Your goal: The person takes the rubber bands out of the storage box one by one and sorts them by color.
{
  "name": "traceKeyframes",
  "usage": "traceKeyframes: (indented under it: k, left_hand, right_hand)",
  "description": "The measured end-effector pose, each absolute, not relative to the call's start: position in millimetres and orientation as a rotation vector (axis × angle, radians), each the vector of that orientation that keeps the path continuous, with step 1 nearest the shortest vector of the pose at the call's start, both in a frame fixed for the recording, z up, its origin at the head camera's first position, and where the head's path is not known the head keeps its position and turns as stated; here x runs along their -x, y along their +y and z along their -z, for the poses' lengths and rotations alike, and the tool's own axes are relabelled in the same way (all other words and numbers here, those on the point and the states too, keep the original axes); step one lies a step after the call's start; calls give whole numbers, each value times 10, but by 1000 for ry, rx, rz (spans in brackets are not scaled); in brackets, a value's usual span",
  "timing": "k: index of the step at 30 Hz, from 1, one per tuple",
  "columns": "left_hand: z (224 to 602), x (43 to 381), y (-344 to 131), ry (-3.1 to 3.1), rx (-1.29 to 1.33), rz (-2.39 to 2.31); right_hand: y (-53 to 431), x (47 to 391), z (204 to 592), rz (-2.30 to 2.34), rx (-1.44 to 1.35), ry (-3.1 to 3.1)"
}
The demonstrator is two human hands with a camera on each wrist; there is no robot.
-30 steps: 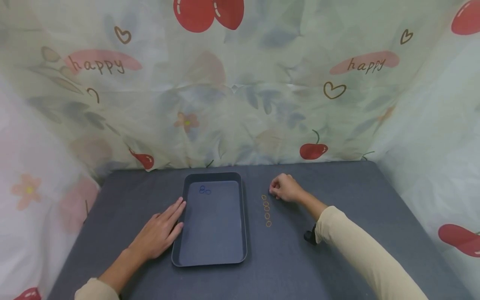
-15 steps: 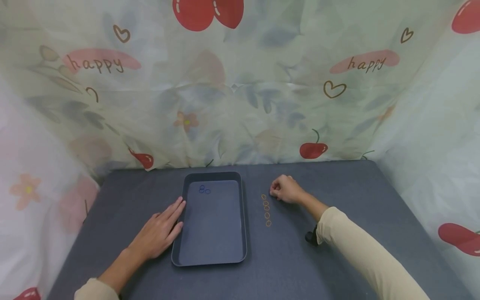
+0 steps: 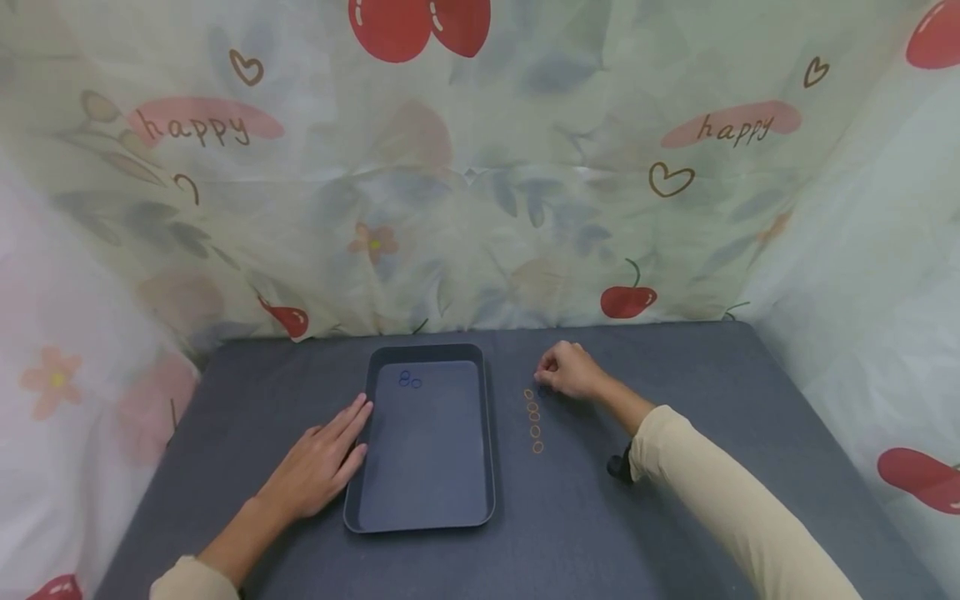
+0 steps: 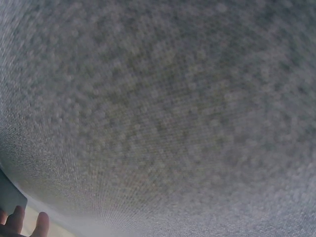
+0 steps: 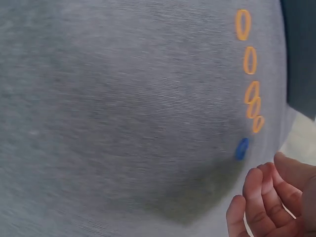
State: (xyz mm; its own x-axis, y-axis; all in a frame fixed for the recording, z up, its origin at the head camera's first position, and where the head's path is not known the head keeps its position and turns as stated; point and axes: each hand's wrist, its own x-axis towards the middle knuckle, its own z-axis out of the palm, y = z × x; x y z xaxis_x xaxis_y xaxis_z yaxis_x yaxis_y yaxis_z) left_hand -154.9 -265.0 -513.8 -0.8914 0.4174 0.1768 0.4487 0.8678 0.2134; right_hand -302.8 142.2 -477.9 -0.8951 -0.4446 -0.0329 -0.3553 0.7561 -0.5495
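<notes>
Touching tray [image 3: 423, 458]: left hand [image 3: 318, 468] is likely steadying it, straight-fingered, gripping nothing.
Blue band [image 5: 242, 149]: right hand [image 3: 572, 372] is hovering beside, curled; hold unclear.

Tray [image 3: 423, 462] on table [image 3: 690, 375], L of ctr; 3 small rings [image 3: 416, 383] inside, nr its 12 o'clock end. L hand [image 3: 318, 467] at tray's 9 o'clock rim. Row of 5 loops [image 3: 535, 432] on table, tray's 3 o'clock side, running 12 to 6. Lone ring [image 5: 241, 149] just off row's far end, approx. 3 o'clock, nr R hand [image 3: 572, 369]. Cloth [image 3: 480, 208] behind table, 12 o'clock.
</notes>
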Motion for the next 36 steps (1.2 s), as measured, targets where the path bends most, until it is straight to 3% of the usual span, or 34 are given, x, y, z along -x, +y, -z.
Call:
traceKeyframes:
  k: [14,36]
  left_hand:
    - [5159,1547,-2653,-2888,681,393]
    - [5150,1554,-2657,-2928,669,408]
  right_hand:
    - [857,3070,4386,872,753,2802]
    - [-78,2949,4370,987,826,2682]
